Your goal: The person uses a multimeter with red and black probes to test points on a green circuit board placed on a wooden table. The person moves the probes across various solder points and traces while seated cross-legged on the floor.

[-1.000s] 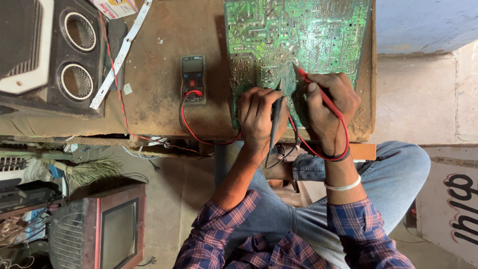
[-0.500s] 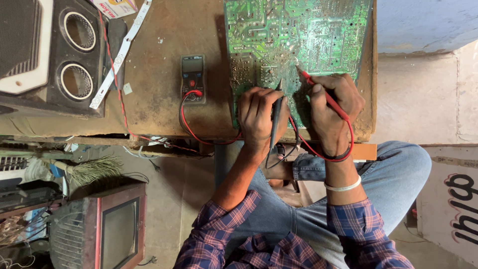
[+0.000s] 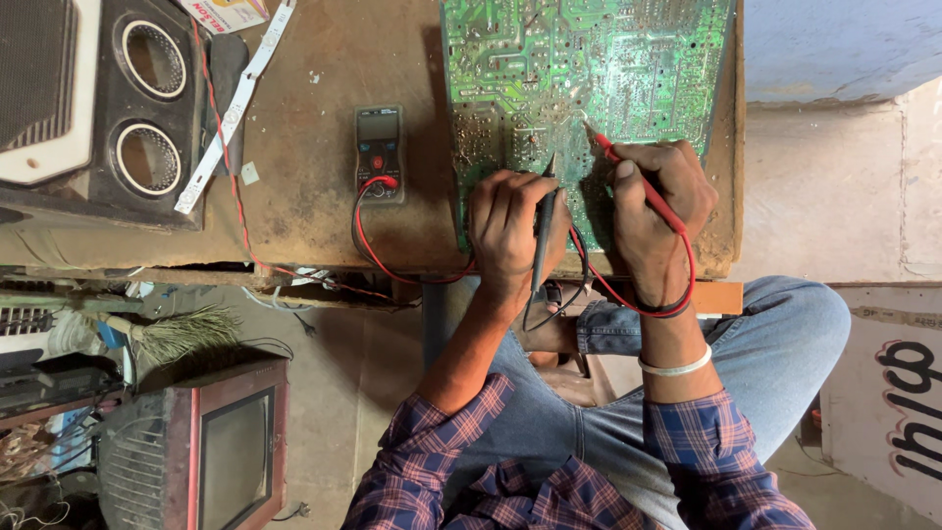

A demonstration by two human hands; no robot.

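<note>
On a worn brown desk (image 3: 294, 186), my left hand (image 3: 510, 231) grips a black probe (image 3: 543, 231), my right hand (image 3: 657, 201) a red probe (image 3: 628, 177), both tips on the green circuit board (image 3: 549, 69).

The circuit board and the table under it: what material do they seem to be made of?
The circuit board looks like rigid laminate with a glossy green coating; pale metal traces and dull solder dots show on it. The table seems to be wood, brown, matte and worn, with scuffs and stains, though dirt leaves this open. The red probe in the right hand looks like smooth plastic.
</note>
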